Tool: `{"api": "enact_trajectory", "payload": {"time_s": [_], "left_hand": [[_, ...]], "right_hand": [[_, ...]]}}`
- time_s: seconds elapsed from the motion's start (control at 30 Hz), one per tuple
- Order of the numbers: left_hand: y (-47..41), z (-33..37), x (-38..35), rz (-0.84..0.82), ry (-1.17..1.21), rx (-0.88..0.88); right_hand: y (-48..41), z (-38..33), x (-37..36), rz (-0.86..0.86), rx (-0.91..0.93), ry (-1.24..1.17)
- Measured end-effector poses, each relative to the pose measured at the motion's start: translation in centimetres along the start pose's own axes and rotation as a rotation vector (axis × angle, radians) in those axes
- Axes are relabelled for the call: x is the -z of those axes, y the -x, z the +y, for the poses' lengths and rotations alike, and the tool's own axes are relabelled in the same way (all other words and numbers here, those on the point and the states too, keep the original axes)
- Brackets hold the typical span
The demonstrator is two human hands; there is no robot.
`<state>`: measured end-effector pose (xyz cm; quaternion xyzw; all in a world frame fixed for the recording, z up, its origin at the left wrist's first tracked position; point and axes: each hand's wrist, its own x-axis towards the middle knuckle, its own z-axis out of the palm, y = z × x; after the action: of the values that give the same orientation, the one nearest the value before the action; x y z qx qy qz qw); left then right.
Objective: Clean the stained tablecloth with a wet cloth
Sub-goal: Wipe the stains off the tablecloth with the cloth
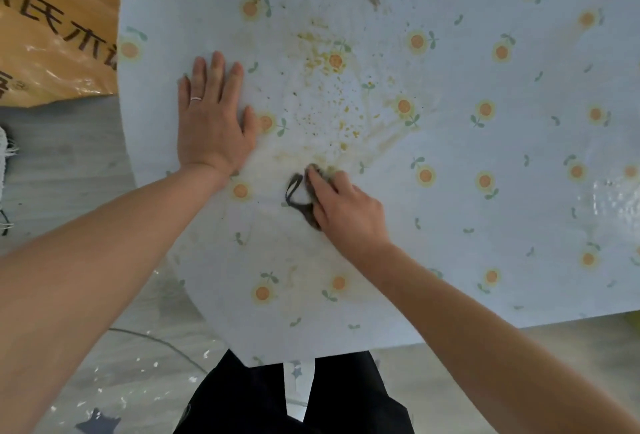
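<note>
A pale blue tablecloth (pixel 485 211) printed with orange flowers covers the table. Yellow-brown stains (pixel 332 111) spatter its middle, with smears running toward the near side. My right hand (pixel 346 211) presses a small dark cloth (pixel 300 203) flat on the tablecloth just below the stains; most of the cloth is hidden under my fingers. My left hand (pixel 211 114) lies flat on the tablecloth to the left of the stains, fingers spread, a ring on one finger, holding nothing.
An orange bag (pixel 52 24) with black printed characters stands on the floor to the left of the table. A wet shiny patch (pixel 616 201) shows at the tablecloth's right edge. Grey floor (pixel 121 347) with white specks and a thin cable lies below the table's near edge.
</note>
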<state>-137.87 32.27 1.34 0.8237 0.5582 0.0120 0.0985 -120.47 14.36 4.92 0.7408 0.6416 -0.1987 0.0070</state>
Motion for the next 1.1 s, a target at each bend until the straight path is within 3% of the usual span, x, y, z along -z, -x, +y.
{"api": "enact_trajectory", "payload": {"time_s": [0.17,0.23,0.4,0.53,0.6,0.7,0.8,0.87,1.0,1.1], "left_hand": [[0.2,-0.3,-0.1,0.010,0.000,0.000],[0.1,-0.2,-0.1,0.019,0.003,-0.005],[0.3,-0.3,0.0,0.017,0.007,-0.006],[0.3,-0.5,0.0,0.038,0.011,-0.011],[0.0,-0.4,-0.1,0.044,0.011,-0.012],[0.0,-0.4,-0.2,0.044,0.000,-0.018],[-0.2,-0.5,-0.2,0.034,-0.013,-0.024],[-0.3,-0.6,-0.1,0.031,-0.010,-0.021],[-0.4,-0.2,0.1,0.015,0.007,-0.018],[-0.7,-0.5,0.2,0.012,0.010,-0.023]], "right_hand": [[-6.7,10.1,3.9,0.278,-0.692,-0.069],[-5.9,9.0,3.4,0.296,-0.749,-0.087],[-1.9,-2.7,-0.6,0.220,-0.121,-0.051],[-3.3,0.7,0.1,0.233,0.141,-0.026],[-5.9,6.2,1.5,0.338,-0.041,0.087],[-8.1,15.1,4.6,0.415,-0.611,0.069],[-9.3,16.1,6.2,0.394,-0.902,-0.006],[-10.3,11.1,5.2,0.399,-0.797,-0.019],[-7.8,-2.8,0.5,0.308,-0.101,-0.001],[-5.8,-3.7,-0.4,0.250,0.253,0.035]]}}
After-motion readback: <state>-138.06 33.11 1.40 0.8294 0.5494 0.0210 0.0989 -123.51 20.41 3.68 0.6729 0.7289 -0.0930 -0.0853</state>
